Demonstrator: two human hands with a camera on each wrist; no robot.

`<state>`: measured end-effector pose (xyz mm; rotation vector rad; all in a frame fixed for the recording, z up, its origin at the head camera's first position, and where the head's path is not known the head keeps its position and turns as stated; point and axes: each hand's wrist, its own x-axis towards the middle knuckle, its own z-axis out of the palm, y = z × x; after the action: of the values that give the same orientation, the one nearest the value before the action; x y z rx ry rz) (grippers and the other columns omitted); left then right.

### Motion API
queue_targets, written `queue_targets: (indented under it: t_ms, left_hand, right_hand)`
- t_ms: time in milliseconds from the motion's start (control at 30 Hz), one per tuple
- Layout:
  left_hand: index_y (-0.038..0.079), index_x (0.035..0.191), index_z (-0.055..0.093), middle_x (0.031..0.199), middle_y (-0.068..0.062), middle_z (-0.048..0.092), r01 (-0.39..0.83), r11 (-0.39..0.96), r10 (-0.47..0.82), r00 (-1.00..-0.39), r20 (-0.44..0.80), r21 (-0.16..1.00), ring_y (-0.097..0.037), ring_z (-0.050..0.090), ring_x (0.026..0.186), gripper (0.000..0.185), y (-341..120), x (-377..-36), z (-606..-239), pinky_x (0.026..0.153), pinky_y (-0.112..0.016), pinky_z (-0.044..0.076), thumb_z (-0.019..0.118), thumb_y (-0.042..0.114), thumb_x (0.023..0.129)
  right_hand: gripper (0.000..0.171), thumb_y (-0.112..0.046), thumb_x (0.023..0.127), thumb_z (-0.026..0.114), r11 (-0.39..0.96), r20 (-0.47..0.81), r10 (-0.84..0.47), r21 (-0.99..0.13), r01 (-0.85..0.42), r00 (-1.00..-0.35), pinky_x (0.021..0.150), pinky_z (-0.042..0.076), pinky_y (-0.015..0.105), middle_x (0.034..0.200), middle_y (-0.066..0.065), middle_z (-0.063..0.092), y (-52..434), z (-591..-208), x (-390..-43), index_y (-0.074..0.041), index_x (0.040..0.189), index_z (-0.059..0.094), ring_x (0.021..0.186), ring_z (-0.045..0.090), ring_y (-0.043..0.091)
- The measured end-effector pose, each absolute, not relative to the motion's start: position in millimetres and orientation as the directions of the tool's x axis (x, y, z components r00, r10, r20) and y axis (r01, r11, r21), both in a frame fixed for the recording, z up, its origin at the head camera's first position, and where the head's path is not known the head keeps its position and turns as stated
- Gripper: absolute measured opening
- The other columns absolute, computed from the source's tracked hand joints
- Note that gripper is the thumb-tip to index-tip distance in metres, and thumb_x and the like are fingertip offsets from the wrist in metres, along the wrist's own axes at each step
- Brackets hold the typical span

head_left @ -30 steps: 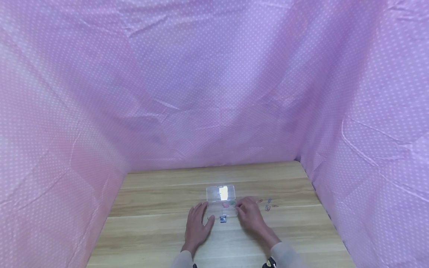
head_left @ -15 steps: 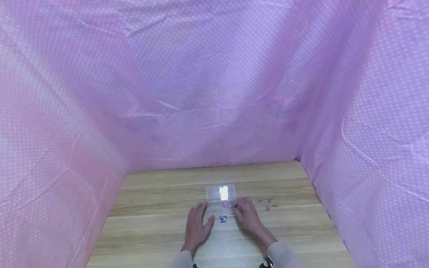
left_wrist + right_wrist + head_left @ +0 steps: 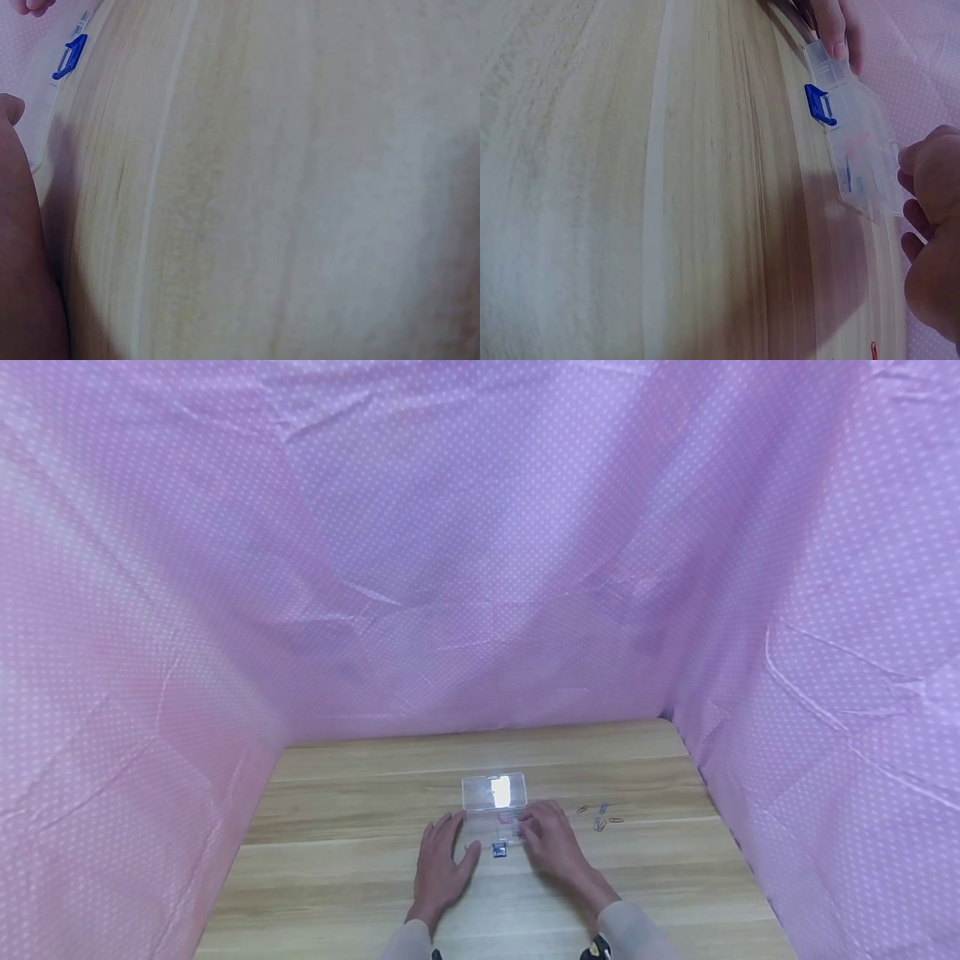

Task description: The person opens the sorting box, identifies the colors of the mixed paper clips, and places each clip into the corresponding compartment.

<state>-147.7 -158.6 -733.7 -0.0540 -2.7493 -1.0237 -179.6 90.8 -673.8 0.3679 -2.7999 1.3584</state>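
A small clear plastic box (image 3: 495,827) lies on the wooden table (image 3: 337,868) with its lid (image 3: 493,793) swung back. It has a blue latch (image 3: 498,851) on the near side, and a pink and a blue paper clip show inside (image 3: 853,157). My left hand (image 3: 441,864) rests flat on the table, thumb against the box's left end (image 3: 826,60). My right hand (image 3: 551,843) hovers over the box's right end (image 3: 881,202) with fingers (image 3: 930,172) curled. Whether they pinch anything is hidden. In the left wrist view, the latch (image 3: 70,58) shows beyond my left hand (image 3: 22,255).
Several coloured paper clips (image 3: 600,817) lie loose on the table to the right of the box; a red one (image 3: 873,351) shows in the right wrist view. Pink dotted cloth (image 3: 480,568) walls in the table at the back and both sides.
My right hand has moved a little left, from beside the loose clips to over the box's right end. The left hand and the box have stayed put.
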Motion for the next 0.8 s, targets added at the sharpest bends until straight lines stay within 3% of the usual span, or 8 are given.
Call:
queue_targets:
  t_ms: [300, 500, 800]
  left_hand:
    - [0.02, 0.161, 0.061, 0.163, -0.009, 0.067, 0.099, 0.756, -0.043, -0.979, 0.2, 0.647, -0.036, 0.054, 0.161, 0.064, -158.2, -146.9, -732.1, 0.145, -0.061, 0.026, 0.074, 0.047, 0.105]
    - [0.02, 0.161, 0.061, 0.163, -0.009, 0.067, 0.099, 0.76, -0.047, -0.977, 0.206, 0.643, -0.035, 0.054, 0.161, 0.064, -157.6, -146.8, -731.9, 0.145, -0.061, 0.026, 0.074, 0.047, 0.105]
    - [0.019, 0.161, 0.061, 0.163, -0.009, 0.068, 0.106, 0.765, -0.044, -0.975, 0.217, 0.635, -0.036, 0.055, 0.16, 0.065, -157.8, -147.3, -733.2, 0.144, -0.062, 0.027, 0.072, 0.049, 0.105]
  right_hand:
    - [0.028, -0.011, 0.101, 0.079, 0.621, 0.183, -0.229, -0.729, -0.288, -0.956, 0.123, 0.056, 0.062, 0.137, 0.011, 0.077, 93.7, -673.2, -182.1, -0.008, 0.128, 0.077, 0.136, 0.066, 0.033]
    - [0.045, -0.02, 0.1, 0.082, 0.631, 0.152, -0.251, -0.723, -0.28, -0.956, 0.133, 0.046, 0.067, 0.151, 0.013, 0.072, 96.2, -668.1, -181.2, -0.007, 0.142, 0.071, 0.149, 0.06, 0.04]
    - [0.056, -0.026, 0.099, 0.083, 0.689, 0.247, -0.29, -0.617, -0.381, -0.925, 0.134, 0.038, 0.074, 0.154, 0.02, 0.069, 98.8, -671.1, -180.7, -0.002, 0.147, 0.068, 0.15, 0.059, 0.046]
